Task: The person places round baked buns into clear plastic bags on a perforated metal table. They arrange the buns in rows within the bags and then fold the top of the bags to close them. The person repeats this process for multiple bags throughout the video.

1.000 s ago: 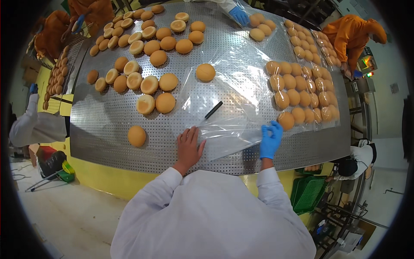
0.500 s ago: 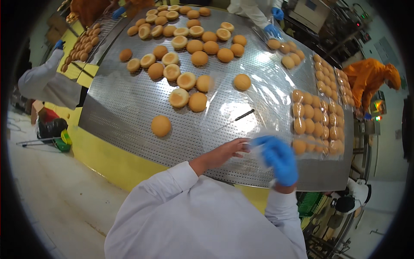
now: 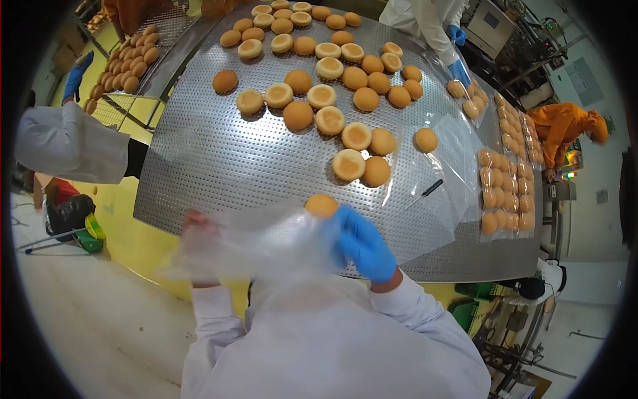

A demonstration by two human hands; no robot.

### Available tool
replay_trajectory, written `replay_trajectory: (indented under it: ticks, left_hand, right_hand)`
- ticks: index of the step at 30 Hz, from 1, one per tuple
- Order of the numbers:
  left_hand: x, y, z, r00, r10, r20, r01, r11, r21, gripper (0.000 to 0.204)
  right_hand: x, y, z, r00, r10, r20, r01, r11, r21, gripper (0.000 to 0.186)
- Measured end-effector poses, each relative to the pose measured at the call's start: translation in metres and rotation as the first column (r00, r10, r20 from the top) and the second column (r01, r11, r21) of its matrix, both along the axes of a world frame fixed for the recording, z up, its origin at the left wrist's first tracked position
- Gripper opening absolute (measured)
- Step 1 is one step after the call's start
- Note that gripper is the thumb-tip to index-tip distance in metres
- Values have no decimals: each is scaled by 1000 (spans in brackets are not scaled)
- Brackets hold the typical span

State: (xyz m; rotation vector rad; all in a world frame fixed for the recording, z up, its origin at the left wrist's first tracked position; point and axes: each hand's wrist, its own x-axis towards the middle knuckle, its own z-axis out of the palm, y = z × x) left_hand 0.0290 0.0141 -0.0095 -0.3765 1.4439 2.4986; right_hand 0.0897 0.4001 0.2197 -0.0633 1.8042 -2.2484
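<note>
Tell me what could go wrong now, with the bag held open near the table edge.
The bun nearest the hands sits close to the table edge; the bag could perhaps sweep it off. The thin bag, stretched between the left hand and right hand, might tear. The pen could get bagged by mistake.

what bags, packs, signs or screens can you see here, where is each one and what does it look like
Clear plastic bag: held open between the bare left hand and blue-gloved right hand, crumpled, see-through.
Filled bun packs: right edge of the perforated metal table, clear, rows of golden buns.
Flat clear bags: beside those packs, a black marker on top.
Screen: top right, grey machine, blurred.
</note>
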Motion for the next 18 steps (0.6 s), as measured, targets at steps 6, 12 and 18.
replay_trajectory:
  ticks: [6,12,18]
  left_hand:
    - [-92,8,78,987,-135,-84,159,805,572,40]
    - [-166,-16,24,995,-54,-89,26,956,-292,41]
    - [-200,-43,129,922,58,-382,86,933,349,52]
  right_hand:
    - [-44,-50,-148,806,-484,341,420,873,248,23]
    - [-15,-80,-155,766,-343,543,299,939,171,19]
    - [-11,-103,-136,817,-431,383,453,891,35,23]
